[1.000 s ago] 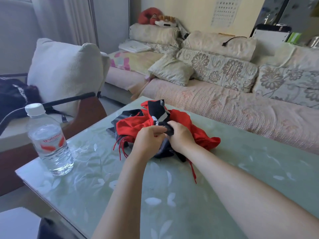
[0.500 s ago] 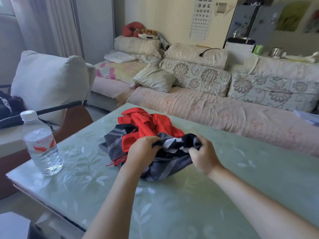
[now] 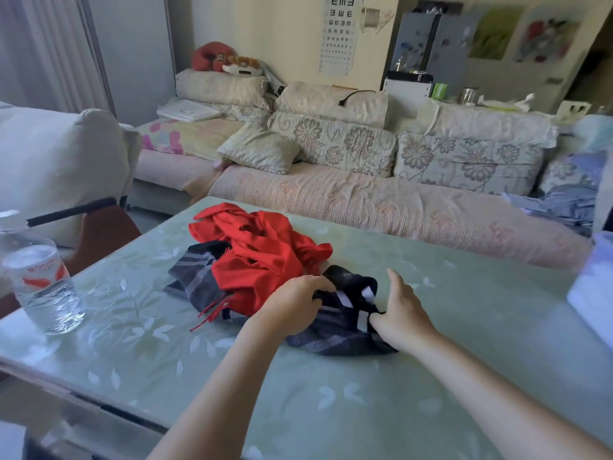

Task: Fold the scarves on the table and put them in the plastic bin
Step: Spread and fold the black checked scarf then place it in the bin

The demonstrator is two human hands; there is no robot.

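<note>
A crumpled red scarf (image 3: 262, 250) lies heaped on the green glass table (image 3: 331, 403). A dark grey-and-black striped scarf (image 3: 341, 323) runs under it, showing at the heap's left and spilling out toward me. My left hand (image 3: 292, 307) grips the striped scarf at the heap's near edge. My right hand (image 3: 401, 313) pinches the same scarf a little to the right, thumb raised. A pale plastic bin (image 3: 593, 290) shows partly at the table's right edge.
A water bottle (image 3: 43, 287) stands at the table's left edge. A chair with a white cushion (image 3: 59, 167) sits beyond it. A long sofa (image 3: 365, 200) with floral cushions runs behind the table.
My hands have pulled the striped scarf out from under the red one, toward me and to the right, and have spread apart. The view has swung right, bringing the bin into sight.
</note>
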